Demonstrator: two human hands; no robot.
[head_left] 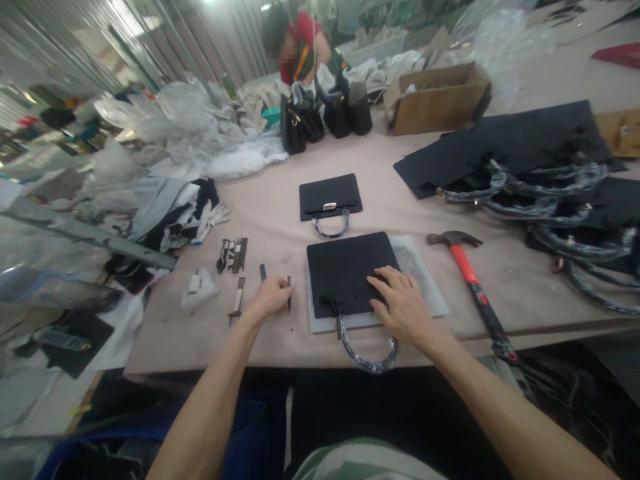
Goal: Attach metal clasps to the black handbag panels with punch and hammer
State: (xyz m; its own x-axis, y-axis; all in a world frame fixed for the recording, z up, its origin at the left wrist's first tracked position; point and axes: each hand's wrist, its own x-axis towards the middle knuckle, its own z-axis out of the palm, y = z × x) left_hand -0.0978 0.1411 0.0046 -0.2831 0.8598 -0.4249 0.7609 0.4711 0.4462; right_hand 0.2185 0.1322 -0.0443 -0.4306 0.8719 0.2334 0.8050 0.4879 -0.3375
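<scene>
My left hand [273, 297] is closed over the table, left of the board, its fingertips on a thin dark strip [289, 301] whose kind I cannot make out. Another short dark piece [263, 271] shows just beyond the knuckles. My right hand [400, 303] rests with fingers spread on a black bag panel [345, 267]. This panel lies flat on a pale board [425, 277], and its plastic-wrapped handle [373, 365] hangs toward me. Small holes show in the panel near my right fingers. Beyond it lies a second black panel [330, 193] with a metal clasp and wrapped handle.
A claw hammer [465, 263] with a red and black grip lies at right. Black panels with wrapped handles [525, 147] are piled farther right. Several narrow strips [233, 255] lie at left. Black bags [340, 110], a cardboard box [437, 100] and another person [305, 47] are at the back.
</scene>
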